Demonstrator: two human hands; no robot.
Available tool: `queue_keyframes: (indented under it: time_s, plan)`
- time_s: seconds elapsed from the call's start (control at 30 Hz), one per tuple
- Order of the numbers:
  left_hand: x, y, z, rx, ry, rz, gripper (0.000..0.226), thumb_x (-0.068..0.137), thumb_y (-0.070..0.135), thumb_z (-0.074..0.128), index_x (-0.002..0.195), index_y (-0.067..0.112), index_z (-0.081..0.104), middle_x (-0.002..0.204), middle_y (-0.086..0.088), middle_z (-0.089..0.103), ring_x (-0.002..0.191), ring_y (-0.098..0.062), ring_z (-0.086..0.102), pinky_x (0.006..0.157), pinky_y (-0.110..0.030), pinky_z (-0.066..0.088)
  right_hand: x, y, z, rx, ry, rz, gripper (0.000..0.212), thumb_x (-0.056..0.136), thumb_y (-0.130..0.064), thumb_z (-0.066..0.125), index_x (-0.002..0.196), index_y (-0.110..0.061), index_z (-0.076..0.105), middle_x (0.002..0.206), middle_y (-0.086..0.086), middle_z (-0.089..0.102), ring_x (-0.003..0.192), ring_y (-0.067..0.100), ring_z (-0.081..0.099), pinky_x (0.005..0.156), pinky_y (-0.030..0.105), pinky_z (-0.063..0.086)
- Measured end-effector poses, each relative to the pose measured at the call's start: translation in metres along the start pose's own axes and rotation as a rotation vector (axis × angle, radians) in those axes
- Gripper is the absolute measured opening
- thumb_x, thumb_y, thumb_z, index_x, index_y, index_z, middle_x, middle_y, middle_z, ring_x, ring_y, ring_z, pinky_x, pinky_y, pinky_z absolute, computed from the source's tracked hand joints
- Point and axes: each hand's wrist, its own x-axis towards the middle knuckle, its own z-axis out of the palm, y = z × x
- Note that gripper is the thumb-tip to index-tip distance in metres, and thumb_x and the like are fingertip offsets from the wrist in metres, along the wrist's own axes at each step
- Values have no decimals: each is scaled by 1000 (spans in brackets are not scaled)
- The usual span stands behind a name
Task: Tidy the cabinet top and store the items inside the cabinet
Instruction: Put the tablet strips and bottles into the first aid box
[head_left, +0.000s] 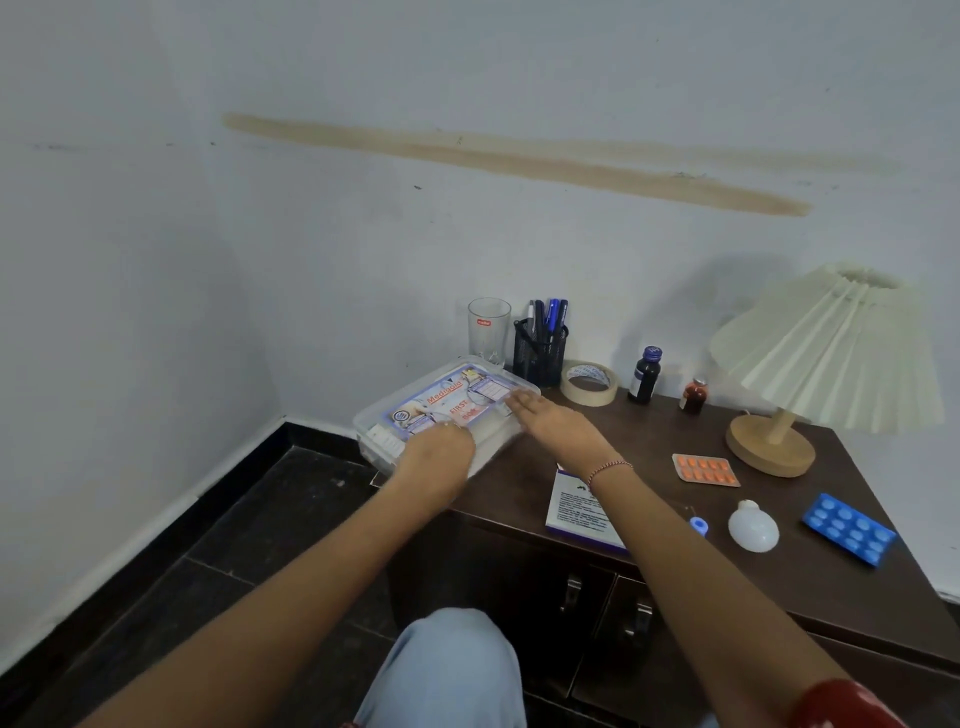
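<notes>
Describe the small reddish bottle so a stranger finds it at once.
Find the pleated lamp on the right of the dark cabinet top. Just left of its shade, near the wall, stand two bottles. Yours is the reddish-brown bottle, the shorter one; the dark bottle beside it is taller, with a blue cap.

Soft, cool, even light filled the scene, moderately bright. The lamp (831, 348) cast a faint grey shadow up and to the left on the wall (363, 208), so the light came from the front right. The dark tabletop (649, 431) looked matt. The wide-angle lens bowed lines near the edges. The label on the clear box (441, 400) was slightly blurred.
</notes>
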Motion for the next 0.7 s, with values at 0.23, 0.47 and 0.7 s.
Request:
queue_keyframes:
  time_s: [0.23,0.47,0.7]
  plan:
    - [-5,20,12,39,-6,-74,73,94,26,54,146,-6,15,151,-26,26,140,-36,27,111,-44,30,7,-7,6,-69,128,19,56,98,-5,38,149,-3,16,156,17,22,142,25,29,109,35,35]
    - [-9,27,20,244,-14,-26,63,98,1,36,145,-9,-5,147,-40,13,139,-50,18,114,-54,20,9,-11,11,-52,140,21,58,96,0,39,148,2,14,154,23,20,144,29,24,115,34,26]
    - [-8,18,34,359,111,105,60,99,-3,30,143,-12,-10,145,-43,14,136,-54,22,111,-56,24,2,-12,10,-70,132,64,62,94,-4,49,147,3,18,152,24,25,142,30,29,113,36,31]
